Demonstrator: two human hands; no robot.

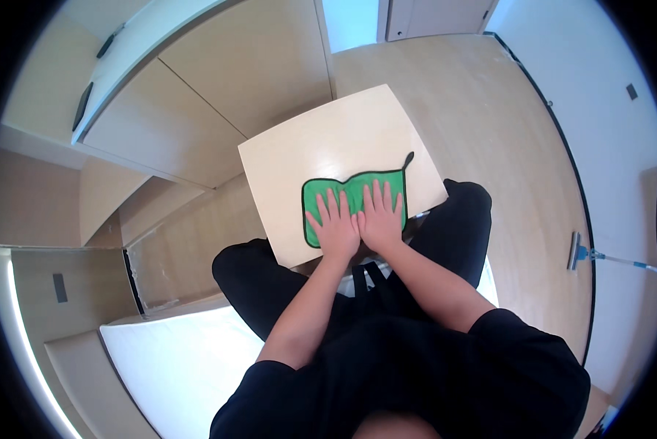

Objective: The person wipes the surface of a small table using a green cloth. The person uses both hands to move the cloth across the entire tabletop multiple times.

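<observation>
A green cloth (349,192) with a black edge and a small black loop at its far right corner lies spread on a light wooden table (321,143). My left hand (336,225) rests flat on the cloth's left half, fingers spread. Beside it, my right hand (379,221) lies flat on the right half, its fingers also apart. The two hands touch or nearly touch at the thumbs. Between them the cloth's far edge dips in a small fold. Its near edge is partly hidden under my palms.
My knees in black trousers flank the table's near side. A wooden cabinet (196,88) stands close at the far left. Behind me on the left is a white mattress (182,366). A squeegee mop (579,252) leans by the right wall, and a door (438,18) is at the far end.
</observation>
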